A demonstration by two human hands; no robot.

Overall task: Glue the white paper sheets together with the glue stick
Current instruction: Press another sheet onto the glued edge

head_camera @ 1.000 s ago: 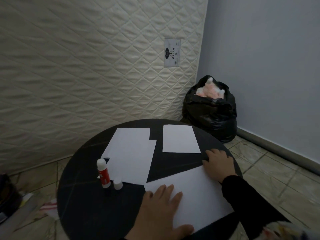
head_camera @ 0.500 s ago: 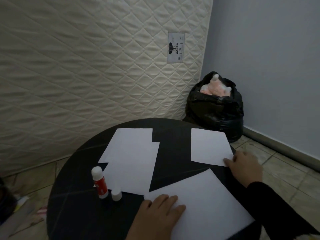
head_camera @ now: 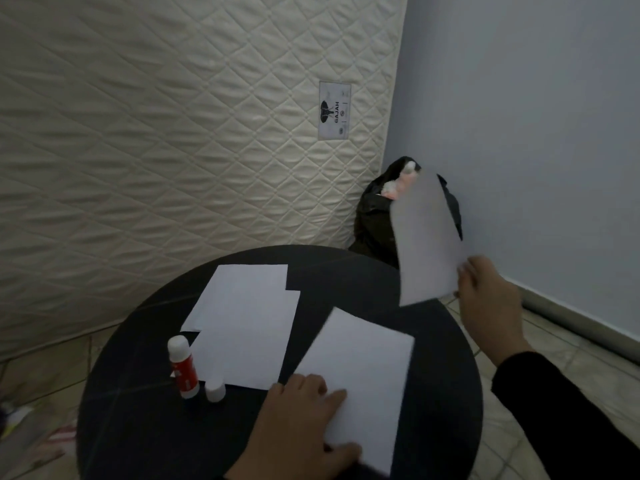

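Step in hand, as I judge it: bringing a sheet to be joined; no glue on paper that I can make out.

Right hand (head_camera: pixel 488 299) holds the lifted sheet (head_camera: pixel 426 240) in the air, fingers (head_camera: pixel 465 271) pinched on its near right edge, sheet raised clear of the bench (head_camera: pixel 138 427) and partly covering the black bag (head_camera: pixel 370 220) behind. Left hand (head_camera: pixel 298 427) lies flat, fingers spread and grasping nothing, pressing the near sheet (head_camera: pixel 363 368) onto the bench.

Glue stick (head_camera: pixel 183 367) stands upright left of the near sheet, well apart from it, untouched. Its cap (head_camera: pixel 214 391) sits just beside it, to the right (so the stick appears uncapped, though its white tip is hard to read). Beyond the glue stick lie two overlapped sheets (head_camera: pixel 242 323).

Next move, judged: set the lifted sheet down, free one hand, take the stick and coat an edge.

Hard to make out: lifted sheet is motion-blurred; near sheet's lower corner is cut by the left hand and the frame edge; bag contents unclear
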